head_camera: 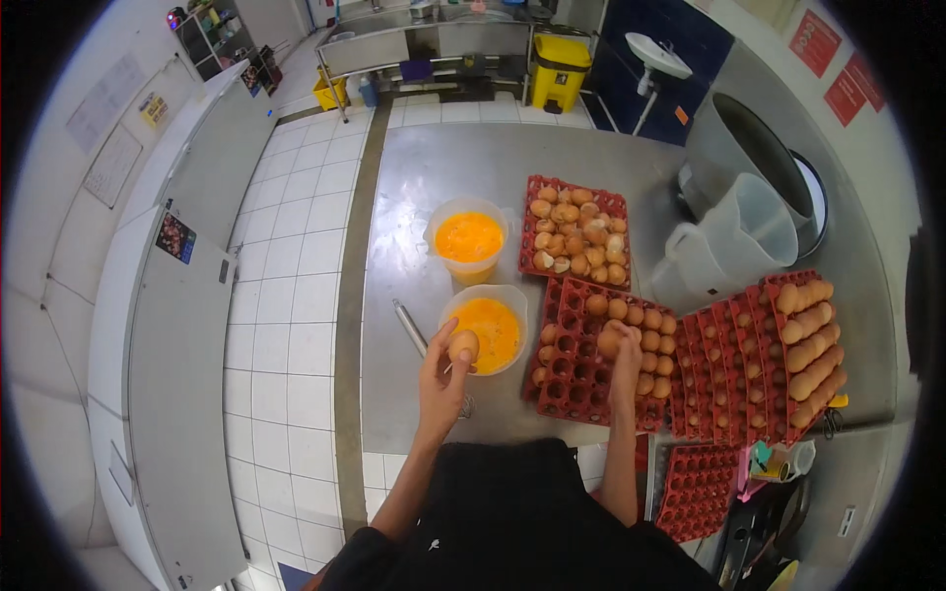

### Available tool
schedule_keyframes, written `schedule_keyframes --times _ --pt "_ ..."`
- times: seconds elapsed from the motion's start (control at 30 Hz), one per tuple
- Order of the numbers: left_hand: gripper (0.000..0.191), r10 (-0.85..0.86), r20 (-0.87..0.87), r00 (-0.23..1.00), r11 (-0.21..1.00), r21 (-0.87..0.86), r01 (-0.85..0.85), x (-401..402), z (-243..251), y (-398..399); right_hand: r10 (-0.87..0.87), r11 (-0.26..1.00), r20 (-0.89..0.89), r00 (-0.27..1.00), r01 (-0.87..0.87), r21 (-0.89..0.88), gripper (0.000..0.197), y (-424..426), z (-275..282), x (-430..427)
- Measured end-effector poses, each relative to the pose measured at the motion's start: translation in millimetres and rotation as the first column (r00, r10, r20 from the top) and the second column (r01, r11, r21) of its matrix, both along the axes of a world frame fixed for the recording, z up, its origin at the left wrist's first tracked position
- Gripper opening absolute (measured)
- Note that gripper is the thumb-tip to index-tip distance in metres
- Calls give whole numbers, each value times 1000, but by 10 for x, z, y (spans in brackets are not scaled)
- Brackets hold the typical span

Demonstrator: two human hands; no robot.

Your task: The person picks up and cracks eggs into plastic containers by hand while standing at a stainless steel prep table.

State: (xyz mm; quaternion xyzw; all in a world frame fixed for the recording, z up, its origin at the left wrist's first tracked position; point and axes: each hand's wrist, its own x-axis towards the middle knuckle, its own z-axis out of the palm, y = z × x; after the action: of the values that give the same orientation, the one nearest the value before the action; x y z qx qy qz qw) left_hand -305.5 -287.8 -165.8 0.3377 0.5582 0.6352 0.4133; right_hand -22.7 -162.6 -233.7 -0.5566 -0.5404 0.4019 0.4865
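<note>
My left hand (442, 384) holds a brown egg (464, 346) above the near rim of a plastic jug (522, 310) of beaten-looking orange egg (491, 325). A second plastic jug (473, 207) with orange egg stands just beyond it. My right hand (627, 354) is over a red egg tray (576, 391), its fingers closed round a brown egg (609, 343). Brown eggs (652, 319) fill the tray's right columns, while many left cups hold none. Behind it, another red tray (526, 251) carries cracked shells (569, 221). A metal whisk (408, 325) lies left of the near jug, partly hidden by my left hand.
Stacked red trays of eggs (739, 369) rise at the right. Behind them are an empty plastic jug (746, 236) and a large grey pot (709, 155). Another red tray (695, 491) lies lower right. The steel table's left edge (367, 281) borders the tiled floor.
</note>
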Motion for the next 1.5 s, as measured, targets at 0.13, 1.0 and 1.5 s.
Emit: schedule_keyframes --times 0.13,1.0,1.5 --pt "48 83 -58 995 992 100 -77 68 0 53 30 929 -782 623 -306 -208 33 -155 352 -482" --pt "55 238 -338 910 958 237 -163 216 -97 235 84 753 -825 559 -578 -314 35 -452 567 -1341" --pt "38 -309 -497 811 948 -99 301 -176 289 297 529 581 -553 644 -750 -317 56 -225 705 -1076"
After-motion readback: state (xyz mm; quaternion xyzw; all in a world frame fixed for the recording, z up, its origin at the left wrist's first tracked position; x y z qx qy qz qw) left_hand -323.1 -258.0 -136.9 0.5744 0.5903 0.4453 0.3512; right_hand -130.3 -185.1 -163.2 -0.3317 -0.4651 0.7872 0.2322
